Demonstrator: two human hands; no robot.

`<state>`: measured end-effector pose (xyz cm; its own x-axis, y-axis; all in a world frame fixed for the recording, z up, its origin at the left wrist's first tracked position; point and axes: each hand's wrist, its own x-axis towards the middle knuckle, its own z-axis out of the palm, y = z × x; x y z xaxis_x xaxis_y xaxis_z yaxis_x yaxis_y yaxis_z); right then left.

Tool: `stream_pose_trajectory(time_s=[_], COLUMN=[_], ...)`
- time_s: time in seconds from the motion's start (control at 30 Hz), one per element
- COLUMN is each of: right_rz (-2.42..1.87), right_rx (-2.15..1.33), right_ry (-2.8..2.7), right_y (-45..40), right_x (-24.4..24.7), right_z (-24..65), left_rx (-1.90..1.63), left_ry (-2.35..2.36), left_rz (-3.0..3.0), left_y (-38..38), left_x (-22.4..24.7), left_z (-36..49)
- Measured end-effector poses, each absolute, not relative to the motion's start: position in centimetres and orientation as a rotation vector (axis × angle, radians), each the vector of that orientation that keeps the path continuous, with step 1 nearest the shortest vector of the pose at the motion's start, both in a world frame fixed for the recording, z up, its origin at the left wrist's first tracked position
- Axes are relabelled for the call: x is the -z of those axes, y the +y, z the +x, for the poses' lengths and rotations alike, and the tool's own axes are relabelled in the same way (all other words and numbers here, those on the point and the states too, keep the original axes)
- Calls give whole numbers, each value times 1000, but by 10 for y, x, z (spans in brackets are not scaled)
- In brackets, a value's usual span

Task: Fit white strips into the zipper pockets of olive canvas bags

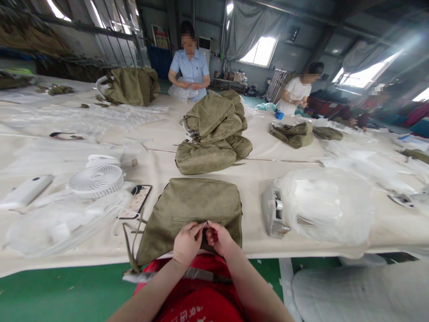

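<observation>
Lower centre: the left grip (187,242) and right grip (219,238) meet, fingertips pinched narrow on a small item (205,223); I cannot tell what. Below them an olive bag (201,197) lies on the bench (254,201). Centre: piled bags (208,156). Left: a fan (97,179). Right: plastic wrap (330,205). Upper centre: a co-worker (190,67) holding clear plastic (181,93).

A white fan (97,180) at left, a grey tape dispenser (270,214) beside translucent plastic (330,208)
</observation>
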<state>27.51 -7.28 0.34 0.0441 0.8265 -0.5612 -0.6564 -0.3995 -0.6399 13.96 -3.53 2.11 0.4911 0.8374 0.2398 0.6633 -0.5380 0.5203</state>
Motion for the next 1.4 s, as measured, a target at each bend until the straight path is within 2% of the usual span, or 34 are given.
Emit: stream_pose_trajectory(time_s=[0.33, 0.67, 0.9, 1.17, 1.4], right_rz=[-1249, -1294, -1450, -1495, -1417], right_rx=[-1480, -1387, -1376, -1324, -1252], right_ry=[-416, -445, -496, -477, -364], right_y=[-74, -74, -76, -83, -80], right_x=[-1, 0, -2, 11, 19], right_z=[266, 262, 272, 277, 279], left_rx=[-649, -572, -473, 127, 334], left_ry=[1355, 1302, 1167, 823, 749], left_rz=[2035, 1954, 2458, 2961, 3102], left_y=[-31, -32, -11, 19, 9], left_x=[-15, -23, -50, -75, -72], left_z=[142, 145, 148, 190, 209])
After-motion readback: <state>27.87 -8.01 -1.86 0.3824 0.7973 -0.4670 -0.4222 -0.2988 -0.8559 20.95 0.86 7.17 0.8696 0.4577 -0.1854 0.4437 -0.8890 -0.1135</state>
